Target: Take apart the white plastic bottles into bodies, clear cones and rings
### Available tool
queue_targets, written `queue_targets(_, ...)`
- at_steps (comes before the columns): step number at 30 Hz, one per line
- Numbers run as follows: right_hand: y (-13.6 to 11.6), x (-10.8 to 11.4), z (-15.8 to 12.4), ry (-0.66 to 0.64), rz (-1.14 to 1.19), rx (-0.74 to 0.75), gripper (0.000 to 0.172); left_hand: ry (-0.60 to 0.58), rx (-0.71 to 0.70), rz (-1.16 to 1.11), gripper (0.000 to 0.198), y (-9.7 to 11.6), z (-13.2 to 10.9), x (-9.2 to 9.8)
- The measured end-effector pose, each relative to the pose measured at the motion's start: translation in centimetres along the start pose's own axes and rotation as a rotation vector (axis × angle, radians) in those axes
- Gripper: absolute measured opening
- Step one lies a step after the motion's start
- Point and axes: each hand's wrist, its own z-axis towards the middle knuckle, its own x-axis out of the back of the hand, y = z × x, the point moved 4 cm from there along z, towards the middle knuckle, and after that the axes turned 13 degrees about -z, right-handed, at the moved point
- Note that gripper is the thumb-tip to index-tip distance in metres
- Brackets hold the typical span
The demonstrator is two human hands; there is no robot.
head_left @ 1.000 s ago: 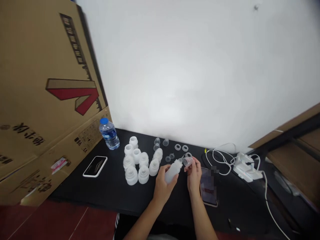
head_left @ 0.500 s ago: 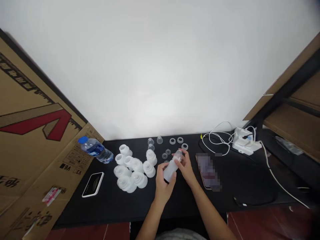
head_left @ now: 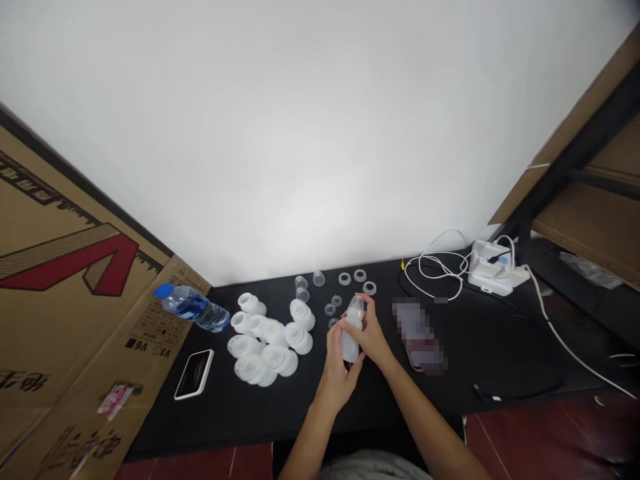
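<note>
Left hand & right hand held white plastic bottle upright, w/ fingers shut round it, above black worktop. Blurred phone lay just right of hands. White plastic caps sat in bunch to left, w/ phone in white case & water bottle past them. Clear cups, rings & white charger w/ cords were far back.
</note>
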Motion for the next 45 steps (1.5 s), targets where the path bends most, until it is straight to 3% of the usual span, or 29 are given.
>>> queue_targets(7,-0.6,0.3,-0.6,0.057,-0.043,0.086,0.076,0.028,-0.013,0.02,0.07,-0.2,-0.1,0.1)
queue_targets(10,-1.4,0.2,-1.2,0.079,-0.12,0.193,0.082,0.07,0.066,-0.024,0.068,-0.6,0.5,0.5)
queue_targets(12,-2.0,0.0,-1.6,0.026,-0.161,0.241,0.082,0.111,0.137,-0.06,0.063,-0.9,0.7,0.7)
queue_targets(14,-2.4,-0.1,-1.7,-0.045,-0.16,0.239,0.075,0.143,0.184,-0.081,0.057,-1.0,0.9,0.9)
queue_targets(17,-2.5,0.0,-1.4,-0.067,-0.136,0.204,0.049,0.131,0.172,-0.052,0.054,-0.3,1.0,0.9)
queue_targets(20,-1.7,0.6,-0.8,0.071,-0.114,0.107,0.033,0.048,0.097,-0.006,0.052,0.9,1.0,0.6)
queue_targets(23,-0.5,1.6,-0.4,0.323,-0.041,-0.035,0.039,0.017,0.049,0.03,0.047,1.9,0.9,0.5)
queue_targets(26,-0.6,2.3,-0.4,0.477,-0.041,-0.024,0.04,0.074,0.006,0.094,0.039,2.3,0.8,0.5)
queue_targets(28,-1.2,2.0,-0.6,0.429,-0.095,0.059,0.041,0.099,-0.04,0.15,0.031,2.6,0.6,0.4)
queue_targets(33,-2.1,-0.4,-1.7,0.045,-0.285,0.237,0.049,0.112,-0.176,0.337,0.028,4.9,-0.6,1.4)
queue_targets(36,-2.0,-1.5,-2.1,-0.105,-0.357,0.293,0.057,0.196,-0.225,0.493,0.026,7.5,-1.1,4.0)
queue_targets(40,-1.8,-2.7,-2.4,-0.242,-0.392,0.305,0.053,0.467,-0.155,0.785,0.021,10.7,-0.1,9.0)
queue_targets(42,-1.9,-3.1,-2.6,-0.291,-0.421,0.302,0.047,0.452,-0.084,0.88,0.031,11.2,0.9,10.6)
queue_targets(45,-2.1,-3.4,-3.0,-0.328,-0.445,0.293,0.049,0.321,-0.065,0.931,0.032,10.9,2.0,11.7)
